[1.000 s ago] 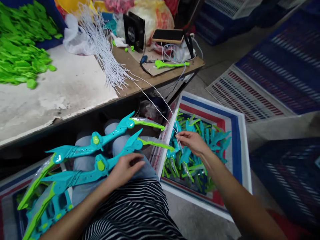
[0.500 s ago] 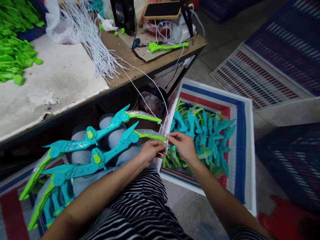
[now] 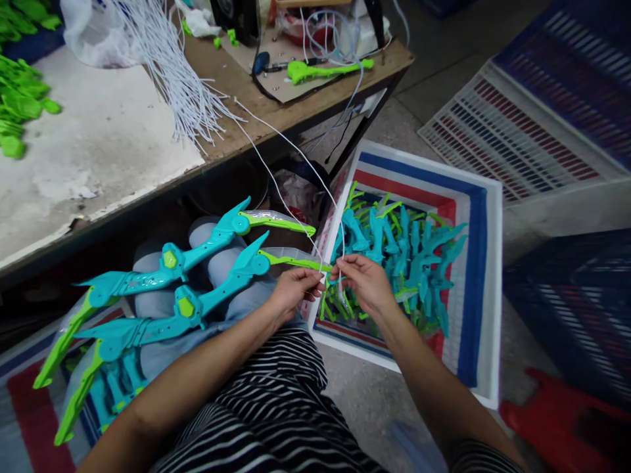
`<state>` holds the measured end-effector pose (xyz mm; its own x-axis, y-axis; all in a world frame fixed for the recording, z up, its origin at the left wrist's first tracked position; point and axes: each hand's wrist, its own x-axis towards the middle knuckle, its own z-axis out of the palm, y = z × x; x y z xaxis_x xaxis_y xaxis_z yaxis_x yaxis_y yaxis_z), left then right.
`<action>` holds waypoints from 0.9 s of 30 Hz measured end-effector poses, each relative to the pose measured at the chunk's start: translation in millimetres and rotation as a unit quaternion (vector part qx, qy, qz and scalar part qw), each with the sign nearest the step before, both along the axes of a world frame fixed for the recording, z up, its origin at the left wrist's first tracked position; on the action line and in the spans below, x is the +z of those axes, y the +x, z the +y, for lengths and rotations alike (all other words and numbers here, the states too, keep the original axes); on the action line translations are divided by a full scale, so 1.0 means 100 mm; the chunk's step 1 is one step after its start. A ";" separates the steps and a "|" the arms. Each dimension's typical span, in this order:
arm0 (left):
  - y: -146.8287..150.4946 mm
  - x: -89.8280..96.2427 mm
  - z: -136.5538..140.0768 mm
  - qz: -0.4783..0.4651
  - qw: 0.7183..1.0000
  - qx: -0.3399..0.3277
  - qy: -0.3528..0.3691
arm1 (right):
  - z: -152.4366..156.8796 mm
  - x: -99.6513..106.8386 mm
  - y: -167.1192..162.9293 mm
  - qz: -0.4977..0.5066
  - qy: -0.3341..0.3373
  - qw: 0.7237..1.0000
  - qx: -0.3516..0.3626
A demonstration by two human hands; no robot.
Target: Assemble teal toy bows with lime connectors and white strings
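Note:
Two turquoise toy bows with lime-green ends lie across my lap, a farther toy bow and a nearer toy bow. Thin white string runs in two strands from the table edge down to my hands. By the nearer bow's green tip, my left hand is closed, pinching one strand between thumb and fingers. My right hand is also closed in a pinch, on the other strand, just right of that tip. Whether the string passes through the tip is hidden by my fingers.
A striped-lined crate of similar bows stands at my right; another crate is at lower left. The table carries a bundle of white strings, green parts and a screwdriver. Blue crates stand farther right.
My hands have drawn slightly apart, and the two strands now separate more near the bow tip. The whole view has shifted a little; the bows stay on my lap.

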<state>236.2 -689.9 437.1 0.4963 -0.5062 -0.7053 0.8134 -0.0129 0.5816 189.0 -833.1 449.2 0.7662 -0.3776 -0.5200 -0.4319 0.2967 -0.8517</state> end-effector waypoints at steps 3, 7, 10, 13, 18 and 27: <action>0.00 -0.02 -0.02 -0.063 0.997 -0.043 0.020 | -0.04 0.01 -0.07 0.049 0.040 0.994 0.089; 0.01 -0.02 -0.06 -0.170 0.979 -0.109 0.040 | -0.07 0.01 -0.10 0.079 0.004 0.984 0.160; 0.01 -0.05 -0.10 -0.177 0.975 -0.128 0.044 | -0.11 -0.02 -0.10 0.058 -0.063 0.982 0.166; -0.03 -0.12 -0.10 -0.091 0.987 -0.124 0.049 | -0.18 -0.08 -0.14 0.010 -0.176 0.976 0.125; -0.05 -0.25 -0.09 0.036 0.994 -0.076 0.074 | -0.21 -0.22 -0.26 -0.035 -0.304 0.949 0.076; -0.03 -0.31 -0.18 0.051 0.994 -0.092 0.028 | -0.13 -0.42 -0.30 -0.120 -0.355 0.924 0.078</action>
